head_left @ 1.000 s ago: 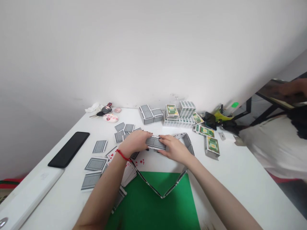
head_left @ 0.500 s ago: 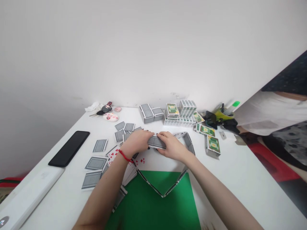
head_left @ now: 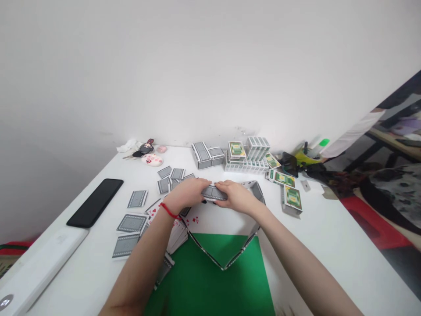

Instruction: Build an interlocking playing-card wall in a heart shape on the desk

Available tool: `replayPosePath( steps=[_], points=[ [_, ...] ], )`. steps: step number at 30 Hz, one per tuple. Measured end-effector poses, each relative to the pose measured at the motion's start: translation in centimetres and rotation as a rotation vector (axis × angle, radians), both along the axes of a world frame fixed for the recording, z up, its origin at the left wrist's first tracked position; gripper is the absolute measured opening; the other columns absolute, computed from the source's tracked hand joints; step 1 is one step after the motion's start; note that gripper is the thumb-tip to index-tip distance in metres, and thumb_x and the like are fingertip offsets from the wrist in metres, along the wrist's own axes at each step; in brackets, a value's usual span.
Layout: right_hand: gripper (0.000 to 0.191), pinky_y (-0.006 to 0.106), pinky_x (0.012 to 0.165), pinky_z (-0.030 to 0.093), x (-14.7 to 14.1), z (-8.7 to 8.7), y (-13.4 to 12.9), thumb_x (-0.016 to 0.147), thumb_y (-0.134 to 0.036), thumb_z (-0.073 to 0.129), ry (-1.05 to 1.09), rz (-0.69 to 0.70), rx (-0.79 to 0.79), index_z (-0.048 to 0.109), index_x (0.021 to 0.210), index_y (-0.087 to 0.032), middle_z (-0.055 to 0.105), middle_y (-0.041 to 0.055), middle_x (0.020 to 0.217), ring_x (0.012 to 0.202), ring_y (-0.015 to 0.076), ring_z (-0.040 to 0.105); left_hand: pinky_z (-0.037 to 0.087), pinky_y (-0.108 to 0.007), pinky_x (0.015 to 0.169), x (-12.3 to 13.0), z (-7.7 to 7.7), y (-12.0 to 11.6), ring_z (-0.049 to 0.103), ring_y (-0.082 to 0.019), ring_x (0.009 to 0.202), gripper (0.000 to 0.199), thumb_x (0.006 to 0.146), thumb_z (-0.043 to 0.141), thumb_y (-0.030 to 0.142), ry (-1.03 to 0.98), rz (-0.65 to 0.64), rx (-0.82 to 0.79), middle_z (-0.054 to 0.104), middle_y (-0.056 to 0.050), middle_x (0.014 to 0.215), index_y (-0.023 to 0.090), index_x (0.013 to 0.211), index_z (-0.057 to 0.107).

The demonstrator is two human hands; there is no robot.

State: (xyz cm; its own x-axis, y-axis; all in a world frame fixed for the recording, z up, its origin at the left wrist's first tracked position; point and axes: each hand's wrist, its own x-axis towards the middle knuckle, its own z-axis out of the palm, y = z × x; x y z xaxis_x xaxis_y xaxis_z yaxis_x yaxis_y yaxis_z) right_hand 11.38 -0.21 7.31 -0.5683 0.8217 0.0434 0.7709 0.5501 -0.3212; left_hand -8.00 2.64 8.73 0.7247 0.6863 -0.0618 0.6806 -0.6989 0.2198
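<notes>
My left hand (head_left: 189, 193) and my right hand (head_left: 239, 197) grip a grey-patterned playing card (head_left: 213, 192) from both ends, at the far side of a standing outline of playing cards. The outline's card wall (head_left: 258, 192) rises beyond my right hand, and its pointed front (head_left: 224, 267) rests on a green sheet (head_left: 210, 294). My hands cover part of the far wall, so I cannot tell whether the held card is joined to it. Beside my left wrist lie face-up red cards (head_left: 177, 237) and, farther left, folded grey-backed cards (head_left: 131, 223).
Card blocks (head_left: 202, 156) and boxed decks (head_left: 246, 164) stand by the wall. An opened card box (head_left: 292, 199) lies to the right. A black phone (head_left: 95, 202) and a white device (head_left: 46, 267) are on the left. Beyond the table's right edge is a person's patterned clothing (head_left: 399, 188).
My hands have stayed on the card at nearly the same spot, with only slight finger shifts. The person at the right has moved, uncovering more of the background.
</notes>
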Motion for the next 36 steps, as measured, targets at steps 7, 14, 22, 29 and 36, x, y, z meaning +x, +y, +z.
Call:
replayPosePath(
  steps=[7, 14, 22, 29, 36],
  points=[
    [0.036, 0.034, 0.081, 0.041, -0.2, -0.3, -0.1, 0.079, -0.032, 0.057, -0.07, 0.039, 0.069, 0.052, 0.11, -0.012, 0.06, 0.0116, 0.101, 0.094, 0.0236, 0.052, 0.04, -0.031, 0.092, -0.1, -0.4, 0.3, 0.054, -0.02, 0.108, 0.049, 0.071, 0.048, 0.011, -0.033, -0.002, -0.026, 0.058, -0.007, 0.12, 0.02, 0.119, 0.05],
    [0.038, 0.036, 0.082, 0.042, -0.2, -0.9, -0.2, 0.08, -0.031, 0.056, -0.055, 0.036, 0.101, 0.05, 0.11, -0.01, 0.059, 0.0124, 0.101, 0.094, 0.0242, 0.05, 0.04, -0.031, 0.093, -0.1, -0.7, 0.4, 0.054, -0.02, 0.108, 0.049, 0.072, 0.048, 0.012, -0.045, -0.004, 0.004, 0.058, -0.007, 0.119, 0.019, 0.12, 0.049],
    [0.037, 0.038, 0.083, 0.043, -0.3, -1.0, -0.1, 0.08, -0.03, 0.056, -0.068, 0.042, 0.104, 0.05, 0.112, -0.011, 0.059, 0.0127, 0.1, 0.095, 0.0242, 0.05, 0.042, -0.031, 0.091, -0.1, -0.5, 0.3, 0.055, -0.021, 0.106, 0.045, 0.072, 0.049, 0.01, -0.033, -0.003, 0.013, 0.06, -0.007, 0.116, 0.021, 0.117, 0.051],
    [0.048, 0.043, 0.091, 0.041, -0.1, -1.6, -1.0, 0.085, -0.037, 0.047, -0.078, -0.001, 0.145, 0.042, 0.125, -0.01, 0.051, 0.0174, 0.124, 0.113, 0.0282, 0.045, 0.039, -0.032, 0.094, -0.6, -0.3, 0.7, 0.052, -0.022, 0.111, 0.051, 0.071, 0.056, 0.019, -0.087, -0.034, -0.074, 0.056, -0.009, 0.121, 0.018, 0.121, 0.046],
    [0.071, 0.046, 0.101, 0.033, 0.6, -1.3, -1.3, 0.077, -0.048, 0.056, 0.047, -0.031, 0.138, 0.034, 0.134, -0.011, 0.045, 0.0192, 0.132, 0.123, 0.0294, 0.039, 0.033, -0.031, 0.102, -3.5, 1.3, 1.0, 0.039, -0.023, 0.125, 0.082, 0.066, 0.065, 0.03, -0.115, 0.075, -0.225, 0.037, -0.008, 0.141, 0.021, 0.138, 0.026]
  ],
)
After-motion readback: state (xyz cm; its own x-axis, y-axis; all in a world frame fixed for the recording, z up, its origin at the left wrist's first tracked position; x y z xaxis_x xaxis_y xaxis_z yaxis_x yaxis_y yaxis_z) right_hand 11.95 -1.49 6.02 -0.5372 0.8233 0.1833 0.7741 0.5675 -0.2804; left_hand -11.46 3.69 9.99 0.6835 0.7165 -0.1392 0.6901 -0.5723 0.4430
